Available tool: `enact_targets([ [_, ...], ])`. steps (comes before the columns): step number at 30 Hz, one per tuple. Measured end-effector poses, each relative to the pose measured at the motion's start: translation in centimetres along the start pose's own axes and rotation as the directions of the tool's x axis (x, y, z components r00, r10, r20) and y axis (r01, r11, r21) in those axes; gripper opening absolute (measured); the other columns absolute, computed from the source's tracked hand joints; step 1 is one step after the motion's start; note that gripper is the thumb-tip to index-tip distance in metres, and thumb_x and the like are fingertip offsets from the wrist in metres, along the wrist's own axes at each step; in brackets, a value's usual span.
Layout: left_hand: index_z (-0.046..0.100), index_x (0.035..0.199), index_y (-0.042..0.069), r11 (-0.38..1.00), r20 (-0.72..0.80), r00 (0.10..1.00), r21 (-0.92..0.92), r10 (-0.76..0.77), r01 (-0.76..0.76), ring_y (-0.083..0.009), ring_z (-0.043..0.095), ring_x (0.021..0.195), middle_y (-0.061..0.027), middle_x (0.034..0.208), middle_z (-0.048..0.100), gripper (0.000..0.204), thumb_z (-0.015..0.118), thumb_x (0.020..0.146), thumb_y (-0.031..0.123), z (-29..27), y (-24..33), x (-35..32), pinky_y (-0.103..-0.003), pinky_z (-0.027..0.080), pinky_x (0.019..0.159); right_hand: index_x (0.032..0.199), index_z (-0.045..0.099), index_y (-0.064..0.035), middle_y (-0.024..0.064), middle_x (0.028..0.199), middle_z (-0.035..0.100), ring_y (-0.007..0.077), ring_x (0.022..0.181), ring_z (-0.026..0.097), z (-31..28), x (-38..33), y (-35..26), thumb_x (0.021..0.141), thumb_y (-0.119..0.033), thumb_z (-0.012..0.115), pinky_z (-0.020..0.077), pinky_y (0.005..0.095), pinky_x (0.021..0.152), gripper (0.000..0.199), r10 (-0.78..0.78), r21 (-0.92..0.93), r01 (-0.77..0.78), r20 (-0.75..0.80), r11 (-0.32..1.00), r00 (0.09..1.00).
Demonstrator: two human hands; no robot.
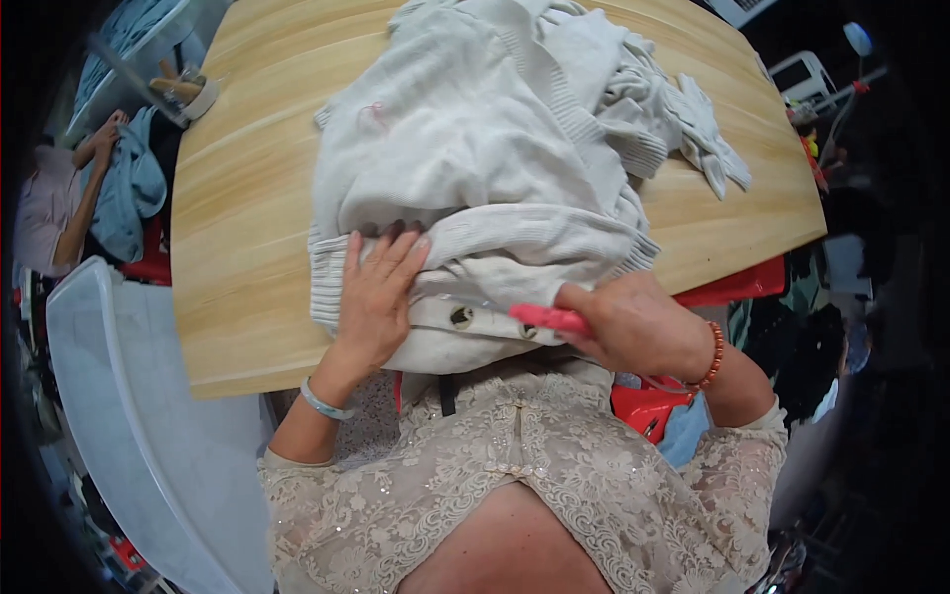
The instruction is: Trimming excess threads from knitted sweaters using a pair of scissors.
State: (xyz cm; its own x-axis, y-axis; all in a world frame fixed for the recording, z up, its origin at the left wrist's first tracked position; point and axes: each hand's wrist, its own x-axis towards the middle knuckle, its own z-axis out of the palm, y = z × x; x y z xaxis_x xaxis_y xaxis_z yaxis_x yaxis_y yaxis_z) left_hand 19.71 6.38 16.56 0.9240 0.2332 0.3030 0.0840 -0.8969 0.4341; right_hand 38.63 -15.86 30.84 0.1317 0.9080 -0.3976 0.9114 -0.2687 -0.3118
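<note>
Head view: wooden table (237,247), left hand (376,297) flat on white knitwear (475,148), right hand (633,327) gripping pink tool (549,318).

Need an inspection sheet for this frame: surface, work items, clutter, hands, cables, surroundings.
Surface: light wooden table, bare at its left.
Work items: cream knit garment heaped at near edge, dark buttons showing; pink-handled tool.
Clutter: white gloves at right.
Hands: left hand flat on the ribbed hem; right hand grips the tool.
Cables: nothing seen.
Surroundings: grey bin at left; another person's arm far left; red stool below.
</note>
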Motion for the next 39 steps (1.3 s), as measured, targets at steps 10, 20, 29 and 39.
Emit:
enact_targets([
  [10, 0.059, 0.127, 0.004, 0.946, -0.268, 0.909, -0.038, -0.320, 0.322, -0.0299, 0.056, 0.112, -0.0166, 0.122, 0.059, 0.045, 0.070, 0.084, 0.011, -3.3, -4.4, -2.3, -0.037, 0.045, 0.095, 0.089, 0.064, -0.0011, 0.0164, 0.072, 0.063, 0.0333, 0.063, 0.060, 6.4, -3.6, 10.8, 0.081, -0.022, 0.076, 0.0475, 0.0400, 0.061, 0.025, 0.518, 0.445, -0.271, -0.662, 0.853, 0.543],
  [20, 0.055, 0.131, -0.003, 0.535, -0.072, 0.867, -0.811, -0.493, 0.236, -0.0055, 0.058, 0.090, -0.0028, 0.107, 0.064, 0.037, 0.059, 0.094, 0.002, -5.8, -3.8, -0.8, -0.020, 0.047, 0.080, 0.091, 0.063, 0.0018, 0.0098, 0.075, 0.066, 0.0179, 0.066, 0.058, 10.1, -1.9, 14.0, 0.075, -0.017, 0.081, 0.0485, 0.0322, 0.065, 0.031, 0.643, 0.683, -0.173, -0.527, 0.710, 0.556],
  [29, 0.057, 0.127, -0.004, 0.495, -0.048, 0.847, -0.828, -0.530, 0.263, -0.0069, 0.060, 0.094, -0.0045, 0.109, 0.065, 0.032, 0.058, 0.096, 0.005, -5.3, -3.7, -1.1, -0.021, 0.048, 0.084, 0.119, 0.054, 0.0049, 0.0208, 0.101, 0.062, 0.0388, 0.092, 0.060, 11.4, -0.3, 11.6, 0.069, -0.022, 0.083, 0.0486, 0.0428, 0.082, 0.063, 0.447, 0.367, -0.258, -0.782, 0.894, 0.435],
  [39, 0.059, 0.125, -0.004, 0.310, 0.087, 0.840, -0.905, -0.535, 0.291, -0.0090, 0.062, 0.092, -0.0061, 0.106, 0.067, 0.029, 0.056, 0.097, 0.005, -8.9, -2.7, -2.0, -0.022, 0.050, 0.082, 0.093, 0.063, 0.0009, 0.0079, 0.074, 0.059, 0.0159, 0.067, 0.054, 5.4, -6.1, 11.2, 0.081, -0.011, 0.073, 0.0449, 0.0307, 0.063, 0.020, 0.524, 0.590, -0.151, -0.535, 0.793, 0.663],
])
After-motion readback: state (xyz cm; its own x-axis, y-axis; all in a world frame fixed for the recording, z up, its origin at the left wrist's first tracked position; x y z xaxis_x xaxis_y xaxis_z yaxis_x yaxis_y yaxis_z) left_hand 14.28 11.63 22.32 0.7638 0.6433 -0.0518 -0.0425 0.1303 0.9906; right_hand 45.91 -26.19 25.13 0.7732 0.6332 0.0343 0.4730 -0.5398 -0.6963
